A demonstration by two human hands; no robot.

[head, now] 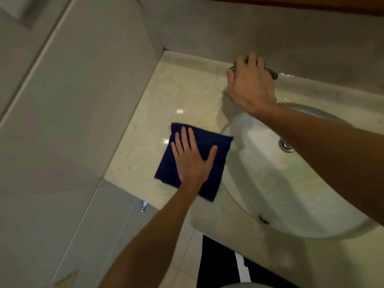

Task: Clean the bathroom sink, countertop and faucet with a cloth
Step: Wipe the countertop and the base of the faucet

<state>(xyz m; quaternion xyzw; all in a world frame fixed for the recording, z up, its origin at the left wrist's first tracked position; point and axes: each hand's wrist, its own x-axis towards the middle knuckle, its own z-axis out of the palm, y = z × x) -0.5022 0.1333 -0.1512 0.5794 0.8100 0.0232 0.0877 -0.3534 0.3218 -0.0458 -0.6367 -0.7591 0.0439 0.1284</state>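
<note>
A folded dark blue cloth (209, 146) lies flat on the cream marble countertop (176, 94), just left of the oval white sink (270, 183). My left hand (192, 159) presses on the cloth with straight, spread fingers. At the back of the counter my right hand (251, 86) covers the chrome faucet (273, 73), its fingers curled over the top of it. Only the faucet's metal ends show past the hand. The sink drain (287, 145) is partly hidden by my right forearm.
Grey tiled walls close in the counter on the left and behind. A brown wooden edge (291, 5) runs above the back wall. A small chrome fitting (143, 206) sticks out below the counter's left front. The overflow hole (264, 218) sits in the sink's near wall.
</note>
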